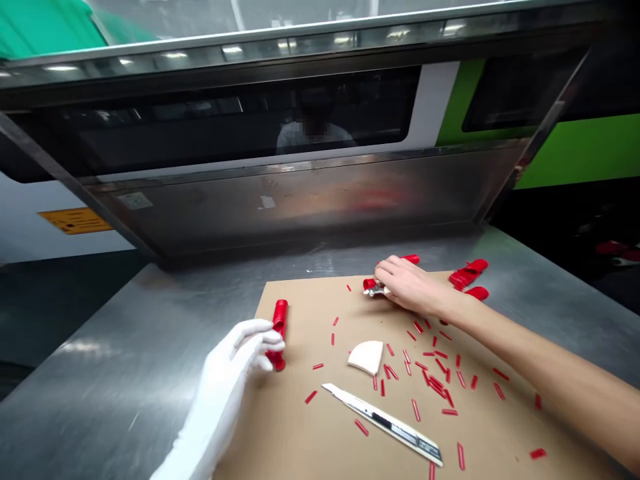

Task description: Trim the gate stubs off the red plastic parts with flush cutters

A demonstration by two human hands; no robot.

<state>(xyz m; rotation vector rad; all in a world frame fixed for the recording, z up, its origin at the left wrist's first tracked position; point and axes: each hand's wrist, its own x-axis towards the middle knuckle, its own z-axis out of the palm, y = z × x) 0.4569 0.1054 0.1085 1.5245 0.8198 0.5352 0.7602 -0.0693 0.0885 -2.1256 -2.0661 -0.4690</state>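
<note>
While the head camera looks down on a steel table, a brown cardboard sheet serves as the landmark for everything else. At the sheet's left edge, the left hand, in a white glove, curls its fingers loosely around the lower end of a red tube, touching it. Near the sheet's far edge, the bare right hand lies palm down, fingers closed over a small metal tool with red parts. Just off the sheet's far right corner lie more red tubes. On the sheet's middle sit a white wedge-shaped piece, a utility knife and many scattered red offcuts.
</note>
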